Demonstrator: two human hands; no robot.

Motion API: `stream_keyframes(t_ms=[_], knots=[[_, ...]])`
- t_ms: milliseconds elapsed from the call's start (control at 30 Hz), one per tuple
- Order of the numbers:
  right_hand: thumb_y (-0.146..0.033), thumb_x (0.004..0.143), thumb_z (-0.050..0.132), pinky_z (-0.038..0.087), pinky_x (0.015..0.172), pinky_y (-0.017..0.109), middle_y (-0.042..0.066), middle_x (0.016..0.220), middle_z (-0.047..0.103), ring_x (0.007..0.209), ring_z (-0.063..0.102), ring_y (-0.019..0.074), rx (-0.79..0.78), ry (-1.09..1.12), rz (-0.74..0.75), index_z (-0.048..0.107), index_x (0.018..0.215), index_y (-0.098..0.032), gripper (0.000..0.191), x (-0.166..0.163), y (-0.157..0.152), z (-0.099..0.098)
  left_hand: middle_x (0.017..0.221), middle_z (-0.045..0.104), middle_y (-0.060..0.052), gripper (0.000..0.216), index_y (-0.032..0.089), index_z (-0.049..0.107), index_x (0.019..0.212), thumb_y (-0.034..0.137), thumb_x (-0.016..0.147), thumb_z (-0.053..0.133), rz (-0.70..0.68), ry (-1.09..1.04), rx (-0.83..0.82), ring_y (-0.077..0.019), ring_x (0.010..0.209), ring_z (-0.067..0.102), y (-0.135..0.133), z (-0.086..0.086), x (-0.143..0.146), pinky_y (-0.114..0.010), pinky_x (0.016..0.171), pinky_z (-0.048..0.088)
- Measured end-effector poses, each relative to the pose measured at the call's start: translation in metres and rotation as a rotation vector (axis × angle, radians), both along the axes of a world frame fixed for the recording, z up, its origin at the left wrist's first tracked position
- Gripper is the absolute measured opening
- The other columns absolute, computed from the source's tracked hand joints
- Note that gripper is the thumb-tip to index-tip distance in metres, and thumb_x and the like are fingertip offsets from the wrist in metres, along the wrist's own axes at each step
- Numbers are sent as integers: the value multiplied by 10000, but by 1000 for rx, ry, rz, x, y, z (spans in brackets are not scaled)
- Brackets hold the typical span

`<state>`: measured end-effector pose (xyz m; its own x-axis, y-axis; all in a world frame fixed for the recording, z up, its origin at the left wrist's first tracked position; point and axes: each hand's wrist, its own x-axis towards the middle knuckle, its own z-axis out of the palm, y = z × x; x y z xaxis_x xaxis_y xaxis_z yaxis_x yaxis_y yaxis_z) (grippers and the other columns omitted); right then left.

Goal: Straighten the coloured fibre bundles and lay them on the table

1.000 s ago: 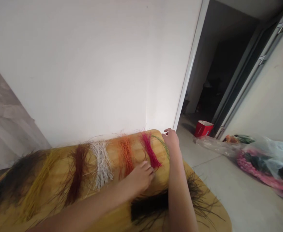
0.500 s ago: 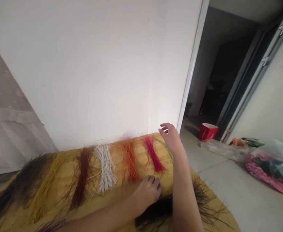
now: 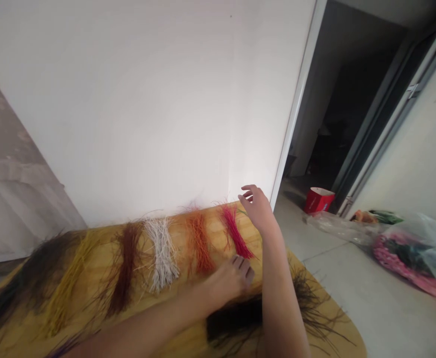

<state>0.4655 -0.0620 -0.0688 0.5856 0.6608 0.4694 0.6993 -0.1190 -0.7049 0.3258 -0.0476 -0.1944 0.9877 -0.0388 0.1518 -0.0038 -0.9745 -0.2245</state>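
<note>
Over the far right end of the table, my right hand is raised with fingers apart and nothing seen between them. Just under its thumb shows a short bit of green strands; my forearm covers the rest. My left hand is lower and nearer, between the magenta bundle and the black bundle. Its fingers curl downward, and whatever they may hold is hidden. Left of it lie orange strands and white strands.
Further left are brown strands, yellow strands and a dark bundle. A white wall borders the table's far edge. On the floor right are a red box and a clear plastic bag with pink things.
My left hand has shifted up and slightly right, nearer the magenta bundle. My right hand sits slightly further up and left, and less of the green strands shows. The view has turned a little.
</note>
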Motion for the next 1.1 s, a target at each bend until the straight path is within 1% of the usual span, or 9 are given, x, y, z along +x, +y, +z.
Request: stream_keyframes(t_ms=[100, 200, 267, 300, 367, 533, 700, 867, 1100], knots=[[-277, 898, 519, 499, 782, 349, 62, 1025, 617, 846, 612, 182, -28, 6, -33, 567, 1134, -192, 256, 8, 1, -1, 1066, 652, -77, 154, 135, 633, 1064, 184, 934, 567, -17, -33, -56, -219, 1006, 624, 25, 27, 10, -440, 889, 520], [-312, 935, 550, 513, 823, 391, 63, 1059, 629, 893, 625, 187, -116, 27, -90, 574, 1145, -162, 258, 20, 6, -8, 1145, 639, -91, 153, 178, 651, 1054, 241, 941, 569, 2, -33, -129, -209, 1023, 614, 59, 54, 30, -430, 911, 514], [-344, 942, 563, 523, 837, 410, 70, 1087, 636, 932, 631, 197, -208, 46, -115, 592, 1138, -156, 273, 26, 11, -17, 1172, 621, -91, 239, 141, 621, 1123, 273, 926, 598, 33, -33, -170, -241, 1037, 615, 80, 64, 46, -458, 884, 523], [-352, 943, 566, 529, 838, 413, 73, 1101, 638, 942, 634, 199, -259, 55, -122, 600, 1136, -157, 276, 29, 14, -22, 1188, 618, -99, 224, 174, 627, 1124, 287, 936, 581, 50, -29, -191, -223, 1028, 615, 89, 66, 53, -436, 885, 526], [-349, 943, 571, 539, 835, 413, 78, 1127, 638, 955, 639, 201, -357, 72, -122, 607, 1139, -159, 276, 34, 20, -34, 1191, 615, -103, 255, 165, 615, 1148, 299, 933, 585, 80, -30, -238, -224, 1016, 620, 100, 63, 65, -435, 870, 534], [-338, 940, 580, 556, 807, 397, 78, 1130, 640, 943, 647, 197, -574, 105, -67, 605, 1153, -157, 280, 45, 30, -59, 1198, 611, -102, 276, 166, 605, 1169, 308, 933, 585, 170, -117, -377, -228, 1018, 620, 107, 39, 73, -442, 867, 534], [-339, 936, 586, 553, 823, 410, 86, 1173, 623, 976, 640, 211, -755, 131, 13, 591, 1186, -159, 309, 53, 32, -72, 1230, 595, -107, 290, 170, 595, 1188, 312, 936, 578, 333, -177, -453, -240, 1057, 605, 116, 32, 51, -461, 894, 520], [-323, 929, 600, 557, 812, 404, 83, 1155, 630, 961, 644, 206, -926, 186, 147, 599, 1170, -154, 294, 51, 31, -75, 1120, 639, -89, 261, 150, 615, 1132, 319, 935, 583, 431, -8, -458, -209, 948, 640, 116, 31, 20, -416, 822, 550], [-299, 930, 604, 572, 725, 336, 57, 1038, 662, 842, 658, 164, -986, 247, 189, 629, 1082, -146, 218, 52, 31, -82, 1111, 643, -88, 258, 149, 619, 1122, 322, 934, 584, 470, 138, -340, -210, 948, 641, 101, 27, 8, -423, 832, 545]])
